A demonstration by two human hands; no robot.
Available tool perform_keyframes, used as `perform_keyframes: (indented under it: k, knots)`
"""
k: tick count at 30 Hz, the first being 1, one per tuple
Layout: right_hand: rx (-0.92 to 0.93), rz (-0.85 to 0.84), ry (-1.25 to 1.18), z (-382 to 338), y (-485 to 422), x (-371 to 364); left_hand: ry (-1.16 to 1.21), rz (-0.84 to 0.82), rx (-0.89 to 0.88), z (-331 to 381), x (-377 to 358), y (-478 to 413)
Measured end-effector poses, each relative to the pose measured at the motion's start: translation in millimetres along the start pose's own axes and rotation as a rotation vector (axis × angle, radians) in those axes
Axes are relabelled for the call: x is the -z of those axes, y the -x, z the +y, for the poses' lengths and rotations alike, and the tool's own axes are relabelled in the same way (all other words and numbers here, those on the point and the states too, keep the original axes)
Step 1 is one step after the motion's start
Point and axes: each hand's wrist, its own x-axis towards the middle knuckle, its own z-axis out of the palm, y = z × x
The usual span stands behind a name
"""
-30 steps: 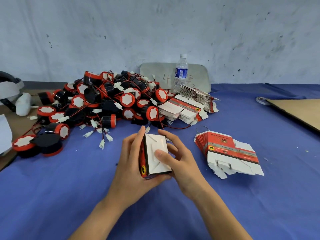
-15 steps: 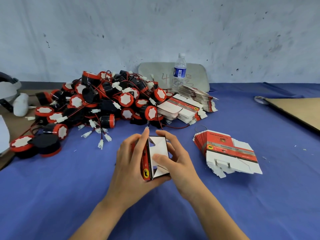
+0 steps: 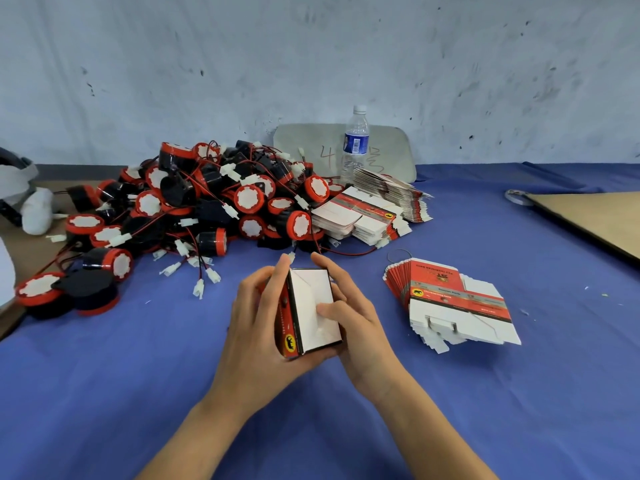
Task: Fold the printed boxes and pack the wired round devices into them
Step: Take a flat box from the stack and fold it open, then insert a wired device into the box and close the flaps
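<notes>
A red printed box [image 3: 304, 306] with a white end face stands between my hands above the blue cloth. My left hand [image 3: 259, 327] grips its red side, fingers curled over the top. My right hand [image 3: 356, 320] holds the other side, its thumb pressing on the white end flaps. A big heap of black-and-red wired round devices [image 3: 194, 209] lies at the back left. A fanned stack of flat printed boxes [image 3: 453, 303] lies to the right of my hands, and more flat boxes [image 3: 367, 213] lie beside the heap.
A water bottle [image 3: 356, 143] stands at the back against a grey board [image 3: 388, 147]. A brown cardboard sheet [image 3: 595, 220] lies at the far right. White objects [image 3: 31, 206] sit at the left edge. A blue cloth [image 3: 104, 393] covers the table.
The white end flaps, partly open half a second ago, now lie flat under my right thumb. Both hands stay around the box in nearly the same place.
</notes>
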Motion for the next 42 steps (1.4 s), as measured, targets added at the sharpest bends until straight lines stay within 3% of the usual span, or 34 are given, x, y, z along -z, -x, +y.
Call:
perform_keyframes:
  k: [3, 6, 9, 11, 13, 15, 16, 19, 22, 25, 27, 30, 35, 39, 42]
  knots:
    - [-0.069, 0.013, -0.157, -1.5, -3.4, 1.9, 0.073, -0.006, 0.03, -1.2, -0.1, -1.5]
    - [-0.113, 0.065, -0.129, 1.2, -2.2, 1.7, 0.119, 0.025, 0.08, -1.7, -0.2, -2.6]
    - [0.025, 0.162, 0.005, 6.2, -1.1, 1.2, 0.115, -0.035, 0.118, -3.6, -1.8, -2.2]
    - [0.258, 0.303, 0.328, 8.0, -2.9, 6.0, 0.005, -0.103, 0.144, -12.7, -3.2, -0.5]
    - [0.453, 0.373, 0.823, 13.7, -6.3, 12.6, -0.025, -0.119, 0.214, -24.0, -6.1, 0.0]
    - [0.617, 0.293, 1.232, 22.7, -7.6, 15.8, 0.114, -0.066, 0.345, -30.3, -6.1, -0.2]
    - [0.668, 0.232, 1.318, 27.2, -7.0, 15.1, 0.236, -0.032, 0.401, -30.2, -5.5, -0.1]
    - [0.858, 0.15, 1.228, 32.4, -3.9, 9.5, 0.465, -0.027, 0.445, -26.7, -6.4, 0.8]
    - [0.974, 0.302, 1.056, 24.8, -0.5, 7.9, 0.508, -0.104, 0.452, -27.0, -8.9, 2.6]
    - [0.89, 0.561, 0.935, 4.3, -11.6, 13.2, 0.528, -0.179, 0.449, -27.2, -10.9, 3.6]
    - [0.722, 0.615, 0.936, -15.0, -36.2, 19.4, 0.515, -0.189, 0.425, -25.7, -10.5, 3.8]
    - [0.364, 0.369, 1.018, -39.0, -88.1, 28.9, 0.521, -0.165, 0.391, -22.6, -8.7, 2.5]
    - [0.113, 0.008, 1.366, -38.9, -155.8, 27.2, 0.464, -0.24, 0.319, -17.9, -5.9, 3.4]
    - [0.046, -0.01, 1.497, -17.4, -181.5, 25.4, 0.439, -0.253, 0.269, -20.2, -5.3, 2.8]
    - [0.103, 0.059, 1.547, -1.5, -184.8, 24.6, 0.417, -0.24, 0.25, -21.8, -5.1, 2.6]
